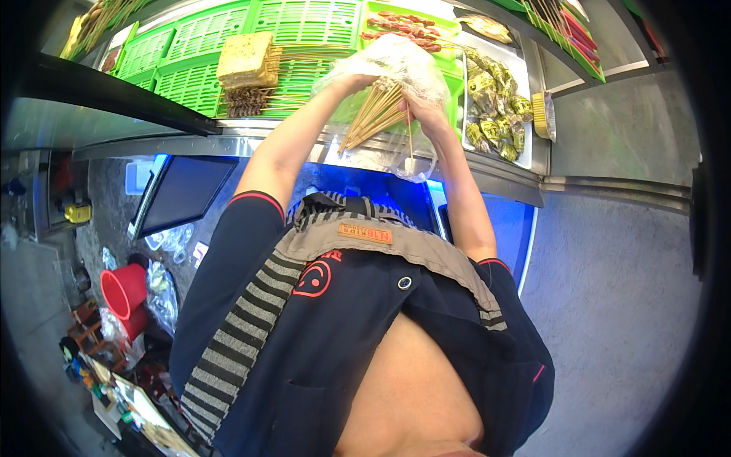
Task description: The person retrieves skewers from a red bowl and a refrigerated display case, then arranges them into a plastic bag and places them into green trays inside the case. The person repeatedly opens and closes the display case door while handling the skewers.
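Note:
A clear plastic bag (394,60) lies over green trays in front of me, with a bundle of bamboo skewers (374,114) sticking out of it towards me. My right hand (425,111) is at the bundle's right side, its fingers against the sticks. One skewer (410,137) hangs apart from the bundle, with a pale piece near its lower end. My left hand (358,84) reaches to the bag's left side; its fingers are mostly hidden behind plastic, so its grip does not show. What the bag holds is hidden by plastic and glare.
Left of the bag, skewered tofu slabs (245,60) and dark skewered meat (245,101) lie on green slotted trays (205,34). Red meat skewers (405,28) lie behind. A white tray (525,154) of wrapped eggs stands right. A metal counter edge (257,145) runs before me.

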A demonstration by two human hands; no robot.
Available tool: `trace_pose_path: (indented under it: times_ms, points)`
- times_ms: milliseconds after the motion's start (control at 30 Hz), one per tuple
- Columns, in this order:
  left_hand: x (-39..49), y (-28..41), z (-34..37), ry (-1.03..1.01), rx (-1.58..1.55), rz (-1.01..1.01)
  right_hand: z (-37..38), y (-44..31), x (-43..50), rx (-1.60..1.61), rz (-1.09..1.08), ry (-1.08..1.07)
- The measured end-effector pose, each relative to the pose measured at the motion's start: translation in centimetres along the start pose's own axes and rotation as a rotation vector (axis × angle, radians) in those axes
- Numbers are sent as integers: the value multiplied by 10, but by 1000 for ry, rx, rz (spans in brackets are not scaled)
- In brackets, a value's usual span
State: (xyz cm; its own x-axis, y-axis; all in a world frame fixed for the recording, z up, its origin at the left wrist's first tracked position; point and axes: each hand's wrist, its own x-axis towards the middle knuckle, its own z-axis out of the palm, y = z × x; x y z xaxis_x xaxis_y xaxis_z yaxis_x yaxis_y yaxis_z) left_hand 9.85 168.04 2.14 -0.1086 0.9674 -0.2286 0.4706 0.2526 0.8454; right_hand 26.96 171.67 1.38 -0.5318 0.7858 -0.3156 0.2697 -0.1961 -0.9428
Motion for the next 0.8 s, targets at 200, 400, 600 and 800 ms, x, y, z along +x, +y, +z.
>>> trace_pose_path:
  times_ms: [200,400,600,800]
  points:
    - [-37,-25,20,-159,-722,-252,18,2,-48,44,-12,-70]
    - [-156,-39,36,-176,-960,-307,47,17,-99,-10,-64,-230]
    - [-231,-45,27,-25,-964,-363,66,11,-128,-278,-134,-393]
    - [-315,-57,17,365,-1084,-479,66,-15,-124,-516,-554,-549]
